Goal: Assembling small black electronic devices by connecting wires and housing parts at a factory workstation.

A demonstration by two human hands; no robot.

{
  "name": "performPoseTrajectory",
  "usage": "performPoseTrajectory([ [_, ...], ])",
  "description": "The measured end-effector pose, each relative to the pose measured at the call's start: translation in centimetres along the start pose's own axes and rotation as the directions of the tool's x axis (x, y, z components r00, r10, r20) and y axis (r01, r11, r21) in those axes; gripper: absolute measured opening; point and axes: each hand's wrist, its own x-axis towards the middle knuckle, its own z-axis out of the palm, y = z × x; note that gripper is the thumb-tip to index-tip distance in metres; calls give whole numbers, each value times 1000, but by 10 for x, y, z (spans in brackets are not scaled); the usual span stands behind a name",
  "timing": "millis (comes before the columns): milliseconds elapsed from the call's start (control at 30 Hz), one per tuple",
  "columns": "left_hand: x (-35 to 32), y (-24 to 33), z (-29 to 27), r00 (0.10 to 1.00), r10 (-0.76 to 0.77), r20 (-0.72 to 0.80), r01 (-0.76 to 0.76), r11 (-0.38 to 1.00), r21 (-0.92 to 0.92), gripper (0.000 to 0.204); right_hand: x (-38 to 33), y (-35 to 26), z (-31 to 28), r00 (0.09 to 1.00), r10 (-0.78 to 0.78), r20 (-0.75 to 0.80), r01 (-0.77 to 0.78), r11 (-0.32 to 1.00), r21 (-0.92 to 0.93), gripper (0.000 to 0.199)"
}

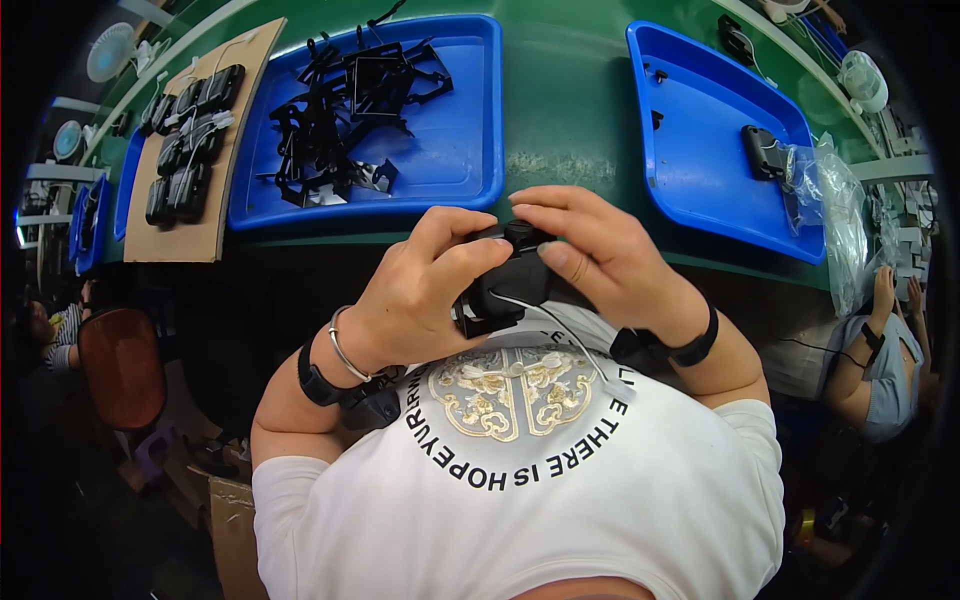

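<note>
Black device (505,280) with white cable (560,335), blue trays (470,130) — black parts (340,110), green table (565,100), brown cardboard (205,215) — white shirt (620,500).

Bare green bench (570,110) between blue trays (460,150)

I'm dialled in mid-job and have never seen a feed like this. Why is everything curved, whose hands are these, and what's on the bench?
There is no machine here. The single picture comes from a wide fisheye camera worn on a person's head, looking down, which is why straight edges bend near the rim.

The left hand and right hand belong to the wearer. Together they hold a small black device with a thin white wire trailing from it, close to the chest of a white shirt. Both hands have a closed grip on it.

Ahead lies a green bench. On it a blue tray holds loose black plastic frames. A second blue tray to the right carries one black unit, next to clear plastic bags. At far left, a cardboard sheet bears rows of similar black units. Another person sits at the right.
</note>
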Motion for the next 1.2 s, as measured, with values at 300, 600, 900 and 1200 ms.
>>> performPoseTrajectory([
  [300,8,4,0,998,57,-13,-52,973,225,50,0,-19,-9,986,23,-164,-67,961,-268,41],
  [600,14,7,-8,995,102,-20,-90,941,327,50,0,-21,-10,995,-54,-83,25,949,-316,49],
  [900,16,5,-7,992,120,-26,-102,923,370,48,-6,-27,-11,979,-163,-118,121,945,-303,56],
  [1200,17,6,-4,989,133,-57,-100,913,397,47,0,-29,-1,984,-133,-115,98,958,-271,60],
])
